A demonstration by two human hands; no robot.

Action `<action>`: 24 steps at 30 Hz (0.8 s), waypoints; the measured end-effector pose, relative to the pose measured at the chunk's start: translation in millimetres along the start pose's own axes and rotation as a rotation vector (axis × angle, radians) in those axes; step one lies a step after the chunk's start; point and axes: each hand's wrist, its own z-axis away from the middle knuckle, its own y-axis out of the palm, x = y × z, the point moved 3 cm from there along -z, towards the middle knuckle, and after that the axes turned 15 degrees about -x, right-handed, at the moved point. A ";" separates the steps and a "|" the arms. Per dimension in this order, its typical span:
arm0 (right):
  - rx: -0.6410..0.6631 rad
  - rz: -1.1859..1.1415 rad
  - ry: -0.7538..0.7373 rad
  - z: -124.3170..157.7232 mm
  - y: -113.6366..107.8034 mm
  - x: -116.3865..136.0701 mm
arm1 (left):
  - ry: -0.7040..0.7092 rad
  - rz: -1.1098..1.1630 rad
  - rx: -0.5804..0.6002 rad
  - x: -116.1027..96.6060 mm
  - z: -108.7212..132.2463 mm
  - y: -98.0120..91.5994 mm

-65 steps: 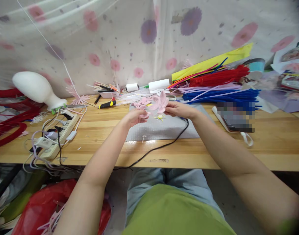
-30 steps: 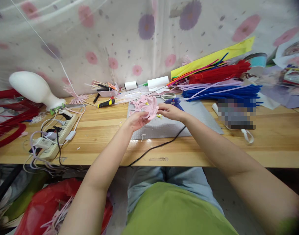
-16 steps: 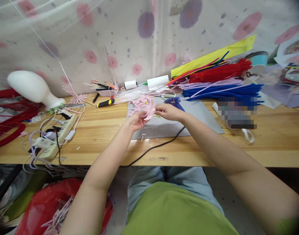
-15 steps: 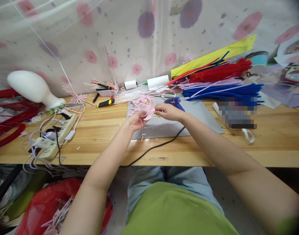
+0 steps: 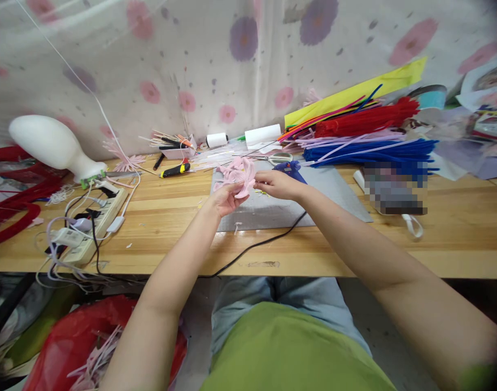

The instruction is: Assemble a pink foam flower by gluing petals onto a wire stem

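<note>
A pink flower of bent pipe cleaners (image 5: 241, 172) is held up over the grey cutting mat (image 5: 333, 195). My left hand (image 5: 228, 200) is closed on its lower left side, with the thumb on top. My right hand (image 5: 278, 184) comes in from the right, its fingers pinching the flower's right edge. The right fingertips are partly hidden behind the petals. Just beyond my right hand lies a blue glue gun (image 5: 291, 171), its black cord (image 5: 256, 247) running to the table's front edge. Scissors (image 5: 281, 158) lie behind it.
Bundles of blue pipe cleaners (image 5: 378, 153) and red pipe cleaners (image 5: 366, 118) lie at the back right. At left are a power strip (image 5: 100, 228) with tangled cables and a white lamp-like form (image 5: 49, 144). A yellow-black utility knife (image 5: 175, 170) rests left of the mat.
The flower has turned slightly in my hands, its loops now bunched differently. My right fingers have shifted a little left along its edge. Everything else stays in place.
</note>
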 end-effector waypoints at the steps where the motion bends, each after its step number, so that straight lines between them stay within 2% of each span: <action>1: 0.014 0.017 -0.005 -1.7 0.7 1.7 | -0.004 0.008 -0.002 -0.4 -1.2 -1.6; 11: 0.146 0.284 0.131 -25.9 9.9 14.1 | -0.134 0.145 -0.078 -4.9 -26.9 -6.5; 17: 0.012 0.323 0.193 -26.0 12.7 13.5 | -0.210 0.152 -0.113 -9.5 -26.4 -5.6; 24: -0.051 0.406 0.245 -22.6 16.3 18.5 | -0.238 0.161 -0.038 -7.5 -36.4 -4.0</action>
